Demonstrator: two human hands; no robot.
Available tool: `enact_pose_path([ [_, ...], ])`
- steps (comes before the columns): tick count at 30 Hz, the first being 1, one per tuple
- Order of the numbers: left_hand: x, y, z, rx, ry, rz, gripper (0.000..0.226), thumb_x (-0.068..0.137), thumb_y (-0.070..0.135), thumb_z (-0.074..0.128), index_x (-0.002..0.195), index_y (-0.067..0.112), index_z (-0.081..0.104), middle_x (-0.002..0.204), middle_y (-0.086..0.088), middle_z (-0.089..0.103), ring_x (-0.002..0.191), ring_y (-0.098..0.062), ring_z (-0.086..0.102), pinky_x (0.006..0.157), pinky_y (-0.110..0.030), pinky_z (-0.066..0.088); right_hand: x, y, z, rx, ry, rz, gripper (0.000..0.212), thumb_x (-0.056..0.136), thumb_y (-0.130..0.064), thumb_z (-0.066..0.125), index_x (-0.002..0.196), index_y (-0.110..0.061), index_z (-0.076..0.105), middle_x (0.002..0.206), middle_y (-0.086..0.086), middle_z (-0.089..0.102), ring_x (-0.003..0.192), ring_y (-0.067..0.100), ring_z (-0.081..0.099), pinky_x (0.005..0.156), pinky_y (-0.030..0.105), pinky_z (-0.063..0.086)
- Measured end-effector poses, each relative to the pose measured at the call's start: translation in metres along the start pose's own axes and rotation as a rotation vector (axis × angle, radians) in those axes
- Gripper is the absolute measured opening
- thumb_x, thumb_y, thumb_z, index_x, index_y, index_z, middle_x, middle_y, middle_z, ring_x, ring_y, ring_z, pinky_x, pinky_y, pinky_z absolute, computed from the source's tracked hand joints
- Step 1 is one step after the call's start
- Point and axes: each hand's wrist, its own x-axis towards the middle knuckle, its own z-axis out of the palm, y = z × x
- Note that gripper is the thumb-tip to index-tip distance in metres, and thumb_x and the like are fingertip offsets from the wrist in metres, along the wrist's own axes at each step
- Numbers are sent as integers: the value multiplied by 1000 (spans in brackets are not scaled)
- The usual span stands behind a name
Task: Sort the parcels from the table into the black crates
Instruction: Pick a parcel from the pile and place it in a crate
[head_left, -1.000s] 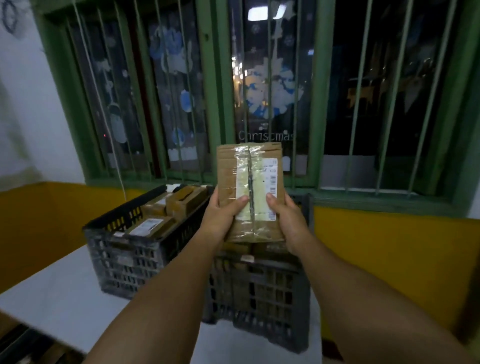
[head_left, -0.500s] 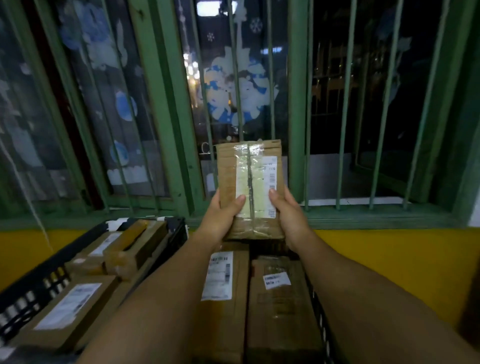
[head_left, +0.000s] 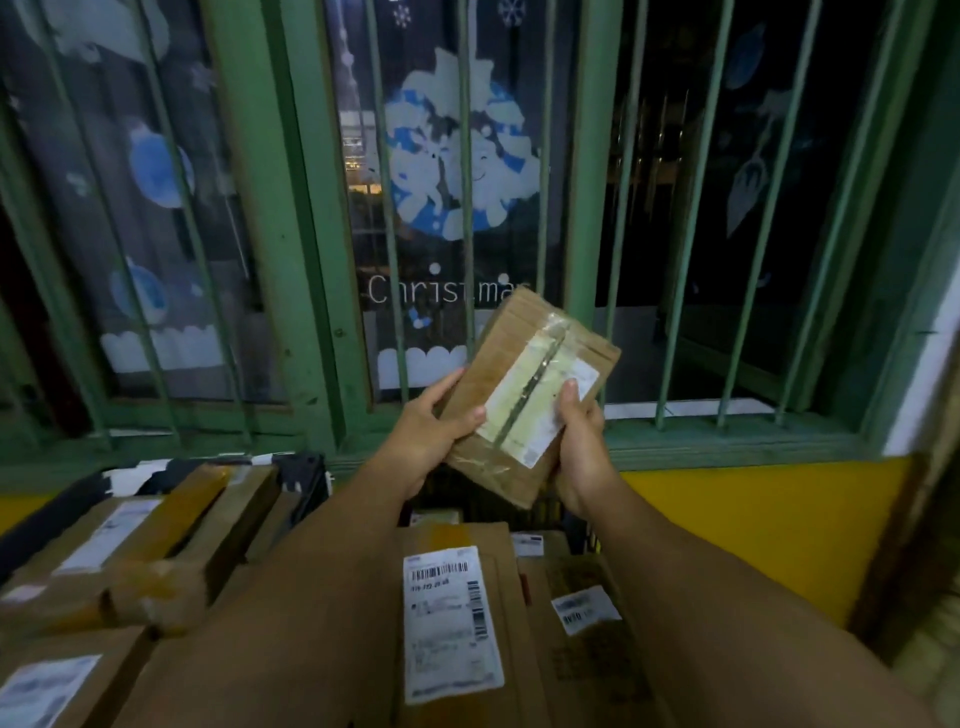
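Note:
I hold a small brown cardboard parcel (head_left: 524, 384) with clear tape and a white label, tilted to the right, above the right black crate (head_left: 584, 535). My left hand (head_left: 434, 431) grips its left edge and my right hand (head_left: 576, 441) grips its lower right side, thumb on the label. The right crate below holds labelled parcels (head_left: 457, 618). The left black crate (head_left: 301, 475) is full of brown parcels (head_left: 124, 551).
A green barred window (head_left: 311, 260) with Christmas decals stands straight ahead above a green sill. A yellow wall (head_left: 753, 525) runs below it to the right. Both crates' parcels fill the lower frame; the table is hidden.
The view has closed in on the crates. The parcel, upright before, now leans to the right, and both hands have shifted lower and rightward with it.

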Motion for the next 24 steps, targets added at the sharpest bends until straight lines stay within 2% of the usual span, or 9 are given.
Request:
enact_pose_path([
  [3, 4, -8, -12, 0, 59, 27, 58, 84, 18, 77, 134, 36, 53, 111, 9, 63, 92, -9, 66, 65, -22, 56, 4, 5, 3, -53, -84, 97, 93, 65, -81, 54, 144, -35, 42, 125, 4, 68, 109, 26, 68, 91, 52, 54],
  [7, 4, -14, -19, -89, 110, 69, 62, 79, 11, 80, 134, 29, 57, 116, 6, 65, 100, -17, 68, 79, -34, 59, 10, 1, 8, -68, 13, 2, 59, 93, -67, 37, 135, -26, 44, 118, 3, 64, 103, 17, 63, 96, 46, 49],
  [8, 4, -13, -19, -103, 114, 76, 62, 77, 9, 81, 131, 30, 59, 117, 6, 65, 103, -18, 67, 84, -38, 59, 12, 0, 9, -65, 27, -9, 62, 91, -70, 37, 134, -25, 45, 118, 3, 64, 103, 18, 63, 98, 47, 49],
  [11, 1, -15, -19, -68, 130, 108, 51, 71, 10, 86, 111, 36, 67, 122, 1, 63, 109, -20, 64, 93, -42, 56, 12, -7, 9, 78, -23, 106, 101, 63, -91, 41, 138, -23, 50, 126, 11, 67, 112, 30, 65, 99, 58, 48],
  [13, -1, -15, -21, -36, 170, 122, 43, 66, 19, 89, 97, 43, 72, 128, -3, 59, 113, -21, 62, 95, -43, 54, 13, -13, 3, 146, -68, 168, 100, 69, -93, 29, 133, -21, 59, 124, 13, 68, 115, 35, 62, 101, 65, 42],
  [15, -4, -13, -26, -74, 226, 124, 28, 72, 27, 85, 94, 38, 73, 125, -4, 60, 110, -21, 62, 94, -41, 54, 16, -14, -2, 161, -47, 176, 92, 78, -89, 23, 126, -21, 64, 119, 12, 70, 111, 35, 62, 100, 66, 41],
  [17, -7, -8, -28, -181, 269, 82, 9, 88, 28, 71, 97, 25, 71, 111, -7, 69, 97, -21, 67, 86, -38, 56, 13, -13, 2, 154, 23, 131, 71, 89, -77, 32, 115, -21, 68, 106, 8, 73, 101, 28, 65, 94, 54, 50],
  [20, -6, -11, -33, -249, 371, 54, 9, 94, 26, 64, 99, 20, 69, 103, -8, 70, 90, -23, 68, 81, -37, 57, 16, -4, 7, 41, 155, -3, 27, 105, -34, 41, 103, -19, 63, 91, 4, 68, 86, 25, 64, 75, 36, 53],
  [24, -7, -23, -40, -169, 439, 0, 37, 89, 25, 72, 123, 23, 59, 110, 2, 62, 93, -18, 66, 77, -35, 58, 31, 12, -4, -307, 161, 59, 35, 102, -19, 38, 117, -17, 70, 109, 8, 70, 94, 28, 66, 85, 40, 55],
])
